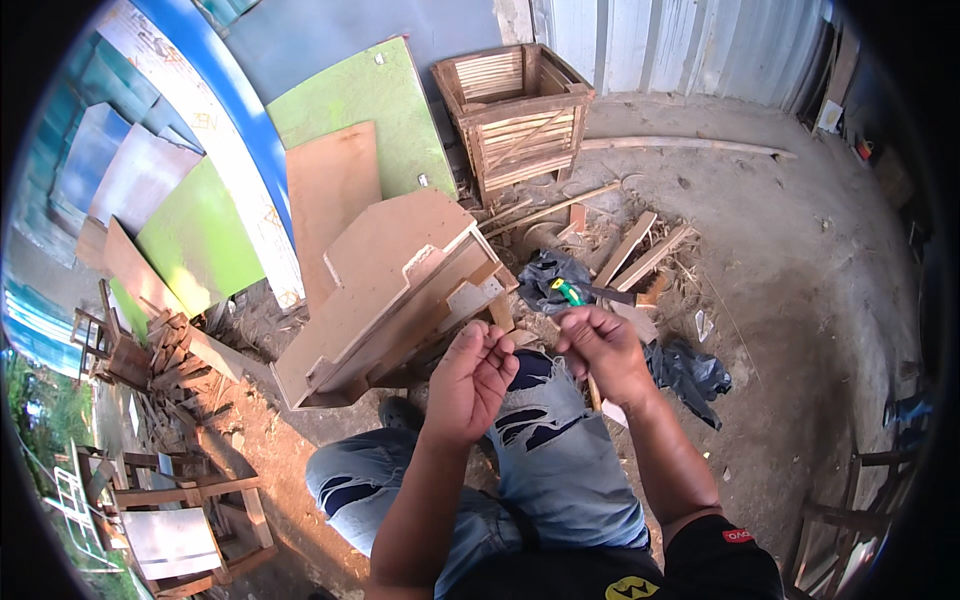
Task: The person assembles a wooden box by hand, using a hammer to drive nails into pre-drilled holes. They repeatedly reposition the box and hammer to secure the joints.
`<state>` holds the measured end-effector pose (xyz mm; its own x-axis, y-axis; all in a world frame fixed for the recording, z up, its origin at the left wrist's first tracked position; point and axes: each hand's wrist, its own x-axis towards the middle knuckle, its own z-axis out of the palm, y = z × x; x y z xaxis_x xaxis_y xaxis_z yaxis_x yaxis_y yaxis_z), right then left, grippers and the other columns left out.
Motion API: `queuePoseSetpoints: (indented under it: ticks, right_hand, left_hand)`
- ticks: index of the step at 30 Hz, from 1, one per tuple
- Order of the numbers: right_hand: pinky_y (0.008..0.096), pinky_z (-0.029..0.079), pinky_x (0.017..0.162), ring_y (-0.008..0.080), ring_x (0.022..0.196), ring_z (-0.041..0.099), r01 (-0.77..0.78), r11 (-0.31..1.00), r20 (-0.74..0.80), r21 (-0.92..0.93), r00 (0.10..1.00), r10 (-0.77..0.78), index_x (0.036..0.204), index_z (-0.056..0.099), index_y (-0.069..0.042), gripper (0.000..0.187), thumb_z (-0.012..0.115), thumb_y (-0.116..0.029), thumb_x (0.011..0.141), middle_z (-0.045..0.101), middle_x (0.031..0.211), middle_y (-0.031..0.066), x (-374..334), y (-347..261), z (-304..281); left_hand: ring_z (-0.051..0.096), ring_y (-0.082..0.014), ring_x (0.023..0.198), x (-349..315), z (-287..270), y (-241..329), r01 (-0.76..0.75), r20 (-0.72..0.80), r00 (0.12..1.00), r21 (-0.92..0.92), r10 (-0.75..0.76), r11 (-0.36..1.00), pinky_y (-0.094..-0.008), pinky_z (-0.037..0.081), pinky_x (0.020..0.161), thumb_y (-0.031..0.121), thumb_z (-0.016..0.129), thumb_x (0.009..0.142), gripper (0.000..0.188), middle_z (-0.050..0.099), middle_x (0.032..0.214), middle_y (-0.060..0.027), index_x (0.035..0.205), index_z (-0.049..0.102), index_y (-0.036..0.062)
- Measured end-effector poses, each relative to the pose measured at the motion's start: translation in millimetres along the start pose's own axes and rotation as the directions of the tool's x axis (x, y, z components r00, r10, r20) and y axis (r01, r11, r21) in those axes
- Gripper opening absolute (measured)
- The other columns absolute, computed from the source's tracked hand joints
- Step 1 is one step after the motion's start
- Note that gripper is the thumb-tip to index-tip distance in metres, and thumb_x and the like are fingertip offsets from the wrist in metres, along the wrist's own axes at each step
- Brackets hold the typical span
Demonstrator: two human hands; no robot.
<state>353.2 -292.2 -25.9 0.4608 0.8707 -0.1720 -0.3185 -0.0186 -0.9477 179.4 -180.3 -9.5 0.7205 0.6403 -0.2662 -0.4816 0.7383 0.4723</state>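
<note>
My left hand (472,385) is raised above my knees, its fingers curled and the thumb drawn in toward them. Facing it, my right hand (605,350) has thumb and index finger pinched together. Anything between the fingers of either hand is too small or hidden to make out. The hands are a little apart. Just beyond my right hand is a tool with a green and yellow handle (568,292) and a dark flat blade, over a black plastic bag (540,275). A tilted brown board piece of furniture (390,260) with notched edges stands close to my left hand.
A slatted wooden crate (520,125) stands at the back. Green panels (370,105) lean on the left wall. Wood strips (640,255) and shavings litter the ground ahead, with another black bag (690,375) at right. Wooden frames (190,490) stand at lower left.
</note>
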Motion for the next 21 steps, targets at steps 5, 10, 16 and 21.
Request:
queuePoseSetpoints:
  ticks: [5, 10, 16, 21]
  right_hand:
    - [0.0241, 0.045, 0.050, 0.0081, 0.056, 0.056, -0.282, 0.948, -0.374, -0.147, 0.903, 0.211, 0.101, 0.068, -0.001, 0.025, 0.061, -0.024, 0.097, 0.064, 0.077, 0.0030, 29, 147, -106]
    - [0.0450, 0.058, 0.078, 0.0328, 0.087, 0.072, -0.570, 0.211, -0.464, -0.794, 0.793, 0.395, 0.114, 0.067, -0.006, 0.041, 0.068, -0.035, 0.085, 0.073, 0.104, 0.0171, -4, 317, -176]
    - [0.0464, 0.052, 0.096, 0.0341, 0.121, 0.061, -0.815, 0.152, -0.685, -0.560, 0.558, 0.468, 0.131, 0.056, -0.011, 0.045, 0.065, -0.024, 0.089, 0.062, 0.130, 0.0163, -28, 367, -156]
    - [0.0493, 0.053, 0.090, 0.0395, 0.107, 0.065, -0.716, 0.067, -0.650, -0.695, 0.665, 0.367, 0.117, 0.058, -0.006, 0.048, 0.073, -0.028, 0.077, 0.066, 0.111, 0.0213, -19, 356, -161]
  left_hand:
    - [0.048, -0.0123, 0.077, 7, -12, 12, 0.032, -0.024, 0.999, -0.070, -0.034, 0.997, -0.0296, 0.045, 0.072, 0.022, 0.048, 0.105, 0.014, 0.049, 0.086, -0.0003, 0.098, 0.052, 0.0102]
    - [0.045, -0.0100, 0.076, -3, -25, 28, -0.056, -0.025, 0.998, 0.090, 0.059, 0.994, -0.0282, 0.043, 0.073, 0.023, 0.049, 0.107, 0.013, 0.051, 0.093, 0.0006, 0.110, 0.051, 0.0103]
    - [0.045, -0.0106, 0.078, -18, -18, 67, -0.161, -0.125, 0.978, 0.057, 0.167, 0.985, -0.0277, 0.042, 0.073, 0.021, 0.051, 0.106, 0.013, 0.050, 0.094, -0.0001, 0.112, 0.052, 0.0097]
    - [0.032, -0.0066, 0.056, -13, -9, 125, -0.384, -0.167, 0.839, 0.495, 0.519, 0.780, -0.0253, 0.030, 0.055, 0.022, 0.055, 0.103, 0.014, 0.036, 0.064, 0.0069, 0.096, 0.055, 0.0101]
